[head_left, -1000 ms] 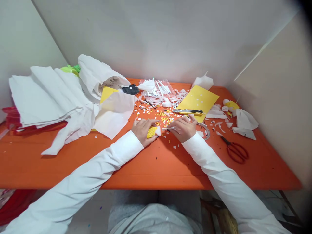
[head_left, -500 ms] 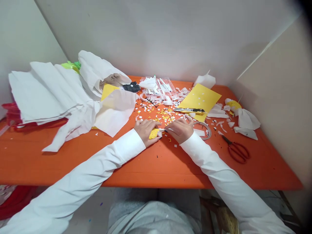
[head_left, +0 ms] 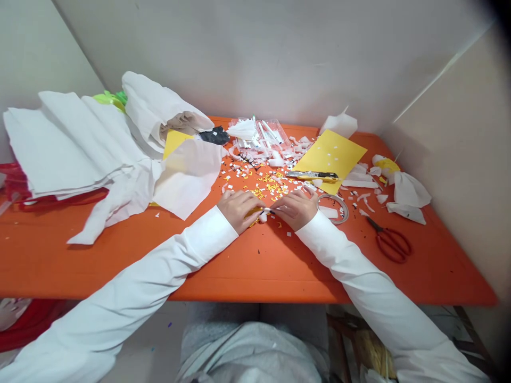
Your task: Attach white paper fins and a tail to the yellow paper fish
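Note:
My left hand (head_left: 239, 208) is closed round a small yellow textured piece, now mostly hidden by the fingers. From its end a white tip (head_left: 263, 217) pokes out just below my fingertips. My right hand (head_left: 296, 207) pinches a thin white strip (head_left: 268, 209), which runs to the left hand's fingertips. The two hands nearly meet above the orange table (head_left: 255, 266). Beyond them lie scattered yellow and white paper scraps (head_left: 271, 185). Close to the right hand are a roll of tape (head_left: 345, 210) and a yellow box cutter (head_left: 313, 175).
Red-handled scissors (head_left: 393, 244) lie at the right. Yellow paper (head_left: 331, 151) is under the cutter. A clear case of white pens (head_left: 265, 133) stands near the wall, and large white sheets (head_left: 67, 143) cover the left. White scraps and a yellow piece (head_left: 387, 165) sit far right.
My left fingers have come up over the yellow piece, hiding most of it. The right fingertips have moved close to the left ones along the white strip. The view has shifted slightly.

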A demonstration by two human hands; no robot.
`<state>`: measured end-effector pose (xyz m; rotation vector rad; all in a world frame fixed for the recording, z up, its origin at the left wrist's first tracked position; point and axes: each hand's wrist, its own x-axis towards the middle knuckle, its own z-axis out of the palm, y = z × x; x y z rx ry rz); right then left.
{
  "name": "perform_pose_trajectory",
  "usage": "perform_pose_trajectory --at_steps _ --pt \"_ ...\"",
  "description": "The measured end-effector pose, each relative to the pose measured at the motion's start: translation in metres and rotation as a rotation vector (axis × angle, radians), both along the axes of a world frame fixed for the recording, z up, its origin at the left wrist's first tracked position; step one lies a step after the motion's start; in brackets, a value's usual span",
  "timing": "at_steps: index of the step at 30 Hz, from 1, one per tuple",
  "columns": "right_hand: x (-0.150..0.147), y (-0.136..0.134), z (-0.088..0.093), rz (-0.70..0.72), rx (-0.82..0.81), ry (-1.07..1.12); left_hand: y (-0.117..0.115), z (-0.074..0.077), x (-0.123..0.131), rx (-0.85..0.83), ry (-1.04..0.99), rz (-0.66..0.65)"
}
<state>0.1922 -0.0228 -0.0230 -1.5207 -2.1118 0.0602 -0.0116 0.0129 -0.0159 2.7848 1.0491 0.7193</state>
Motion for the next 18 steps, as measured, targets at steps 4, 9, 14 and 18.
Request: perform_pose_trajectory --at_steps 4,9,14,18 --pt "0.0024 -0.0014 0.0016 0.017 0.019 -0.009 -0.0002 0.0015 0.0013 -0.005 0.002 0.038" --pt "0.0034 -0.0014 0.001 0.018 -0.007 0.015 -0.0015 0.0027 0.0036 -0.049 -0.035 0.061" --pt "0.0029 -0.0005 0.0004 0.025 -0.057 0.054 -0.0023 0.0004 0.0047 -0.11 -0.094 0.102" --pt "0.0036 -0.0005 0.0023 0.029 -0.08 0.093 -0.0028 0.0014 0.0051 -0.111 -0.107 0.1"
